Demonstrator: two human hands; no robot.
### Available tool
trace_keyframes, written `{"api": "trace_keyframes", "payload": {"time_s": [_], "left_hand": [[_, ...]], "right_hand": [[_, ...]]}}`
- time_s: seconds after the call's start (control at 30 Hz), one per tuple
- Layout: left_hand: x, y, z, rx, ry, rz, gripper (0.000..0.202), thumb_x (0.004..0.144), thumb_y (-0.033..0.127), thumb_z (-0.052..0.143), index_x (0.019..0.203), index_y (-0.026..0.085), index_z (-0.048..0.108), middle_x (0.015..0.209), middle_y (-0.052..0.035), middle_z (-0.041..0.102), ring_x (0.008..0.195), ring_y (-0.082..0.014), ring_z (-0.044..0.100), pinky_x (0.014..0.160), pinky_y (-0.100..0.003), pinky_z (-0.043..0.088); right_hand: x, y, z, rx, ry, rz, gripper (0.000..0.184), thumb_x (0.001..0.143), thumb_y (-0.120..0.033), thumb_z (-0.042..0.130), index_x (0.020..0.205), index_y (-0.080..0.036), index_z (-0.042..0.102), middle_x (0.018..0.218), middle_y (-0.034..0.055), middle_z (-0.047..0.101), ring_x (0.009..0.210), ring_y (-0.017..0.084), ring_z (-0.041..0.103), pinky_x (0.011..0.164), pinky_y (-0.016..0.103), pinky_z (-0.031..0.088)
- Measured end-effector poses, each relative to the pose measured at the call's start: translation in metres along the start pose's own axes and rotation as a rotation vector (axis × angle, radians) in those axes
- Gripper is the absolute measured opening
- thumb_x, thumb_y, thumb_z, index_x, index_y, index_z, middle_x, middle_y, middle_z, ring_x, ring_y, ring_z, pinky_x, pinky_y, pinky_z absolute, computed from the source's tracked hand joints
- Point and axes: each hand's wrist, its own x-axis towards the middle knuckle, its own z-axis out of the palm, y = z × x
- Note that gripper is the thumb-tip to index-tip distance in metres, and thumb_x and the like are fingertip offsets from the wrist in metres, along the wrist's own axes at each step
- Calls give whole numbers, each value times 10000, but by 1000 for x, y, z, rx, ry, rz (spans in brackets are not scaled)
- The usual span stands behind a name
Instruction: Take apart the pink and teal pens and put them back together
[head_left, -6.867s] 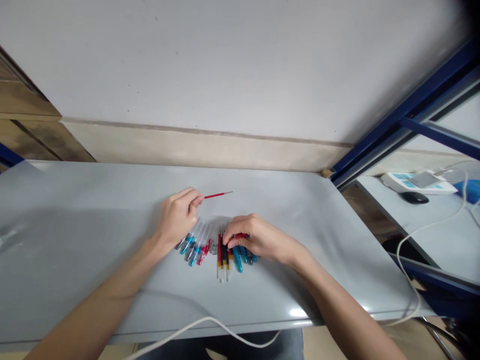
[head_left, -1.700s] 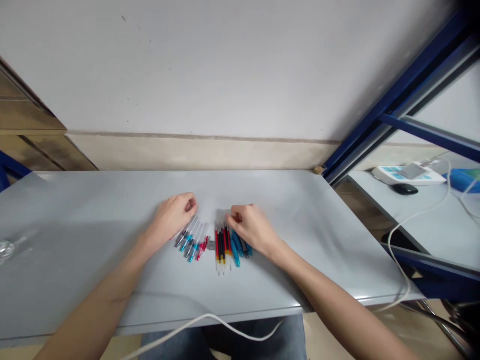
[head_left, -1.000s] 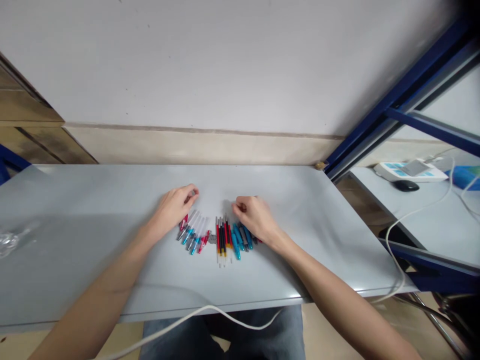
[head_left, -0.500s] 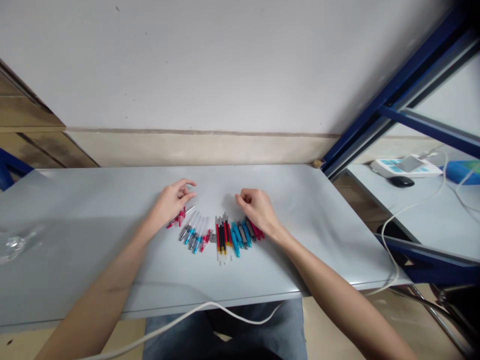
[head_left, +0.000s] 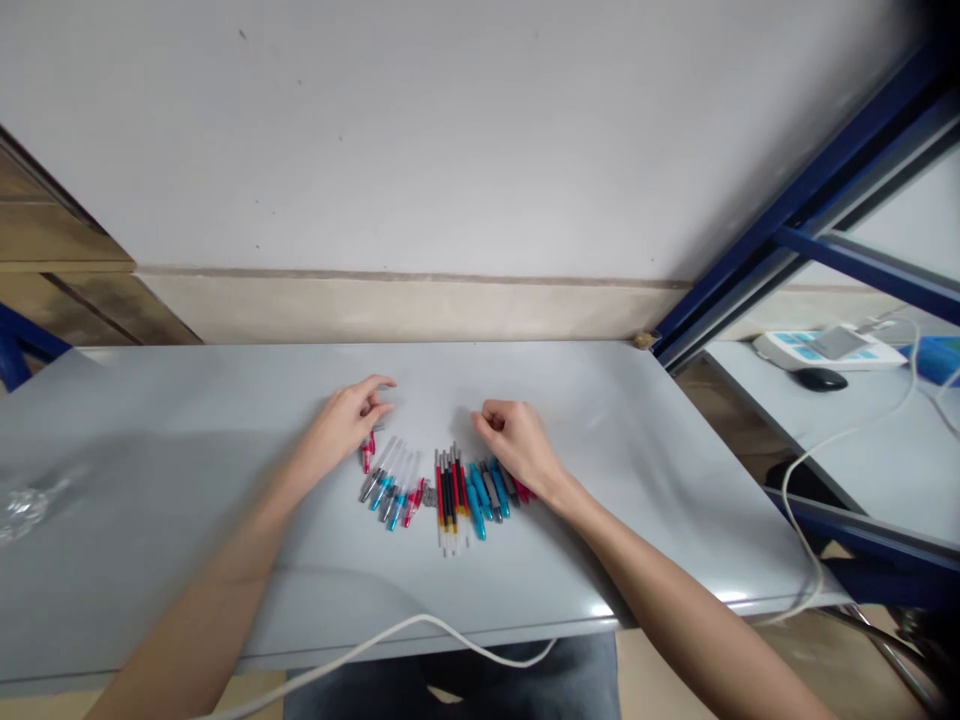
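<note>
My left hand (head_left: 346, 425) hovers over the left end of the pen parts, thumb and fingers apart with nothing visible between them. It partly covers red clear pen parts (head_left: 367, 452). To their right fan out several clear pen barrels (head_left: 388, 478) with grey, blue and red ends. A small grey heap, perhaps springs (head_left: 429, 495), lies beside a row of red and black pen refills (head_left: 451, 490). Blue and grey pen barrels (head_left: 487, 488) follow on the right. My right hand (head_left: 517, 437) is closed above dark pink barrels (head_left: 523, 492), partly hiding them; its contents are hidden.
A crumpled clear plastic bag (head_left: 22, 512) lies on the grey table (head_left: 187, 420) at far left. A white cable (head_left: 420, 618) crosses the front edge. Beyond a blue frame (head_left: 787, 190), another table holds a black mouse (head_left: 820, 379) and a white device (head_left: 795, 347).
The view has tilted up slightly, so everything sits lower. My left thumb and index finger are a little further apart, and that hand covers more of the red parts. My right hand stays closed.
</note>
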Motion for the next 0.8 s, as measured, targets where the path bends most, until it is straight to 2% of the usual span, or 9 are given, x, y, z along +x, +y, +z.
{"api": "trace_keyframes", "payload": {"time_s": [0.13, 0.3, 0.4, 0.53, 0.63, 0.8], "left_hand": [[-1, 5, 1, 4, 0, -27, 330, 932, 399, 532, 1209, 245, 620, 763, 33, 553, 605, -129, 535, 654, -258, 435], [-3, 12, 1, -35, -3, -81, 334, 931, 438, 519, 1173, 238, 633, 708, 41, 506, 551, -128, 467, 575, -252, 383], [-3, 13, -7, -111, 9, -90, 326, 911, 460, 572, 1137, 240, 653, 683, 50, 461, 562, -123, 457, 596, -249, 390], [-3, 11, -25, -221, 33, -135, 318, 821, 514, 704, 927, 214, 715, 670, 40, 486, 534, -103, 433, 553, -242, 386], [-4, 12, -34, -239, 87, -141, 342, 765, 529, 769, 876, 207, 733, 671, 32, 508, 534, -93, 434, 538, -234, 383], [-7, 21, -34, -221, 181, -113, 333, 774, 516, 769, 915, 215, 742, 679, 29, 508, 555, -95, 460, 543, -233, 382]], "right_hand": [[0, 0, 0, -14, 5, -5, 374, 928, -278, 508, 624, -214, 300, 574, -59, 295, 587, 123, 215, 585, 275, 213], [0, -1, -1, -29, -7, -5, 364, 925, -259, 504, 631, -218, 294, 585, -55, 285, 589, 127, 199, 583, 276, 210], [-1, -1, -2, -28, -24, -15, 370, 929, -256, 500, 632, -218, 282, 587, -55, 262, 585, 129, 183, 573, 278, 204], [-2, -2, -3, -35, -41, -19, 371, 935, -263, 495, 635, -218, 281, 592, -53, 251, 583, 128, 177, 574, 282, 200], [-3, -3, -2, -42, -55, -19, 362, 936, -259, 487, 633, -219, 295, 588, -51, 267, 578, 127, 188, 573, 284, 197], [-4, -3, 0, -38, -58, -31, 348, 931, -249, 493, 640, -216, 304, 582, -51, 298, 573, 127, 206, 571, 281, 197]]}}
